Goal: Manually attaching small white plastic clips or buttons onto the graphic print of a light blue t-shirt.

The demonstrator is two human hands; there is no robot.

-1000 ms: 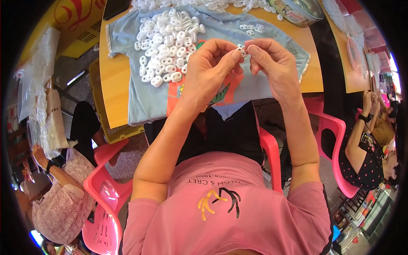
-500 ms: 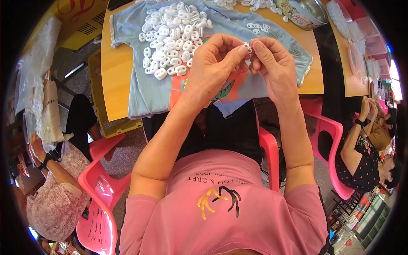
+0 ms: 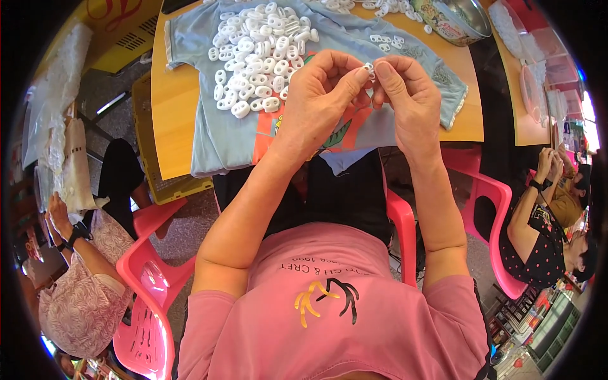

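Note:
Both my hands are raised over the near edge of the table. Between thumb and fingers, my left hand (image 3: 326, 95) pinches a small white oval plastic piece with holes (image 3: 369, 71). My right hand (image 3: 410, 95) is closed in a pinch right beside it, thumb against forefinger; whatever its fingertips hold is too small to make out. Left of my hands a heap of like white two-holed pieces (image 3: 256, 60) lies on a light blue T-shirt (image 3: 221, 142) spread on the table. A few more white pieces (image 3: 386, 42) lie apart beyond my right hand.
A patterned metal tin (image 3: 446, 22) stands at the back right of the wooden table (image 3: 171, 114). More white pieces lie along the far edge. A yellow crate (image 3: 144, 136) is beside the table at left. Pink chairs (image 3: 402, 221) flank me, with people seated left and right.
My hands stay almost in place, with the right thumb shifted slightly at the white piece. At left, the other person's hand has moved a little.

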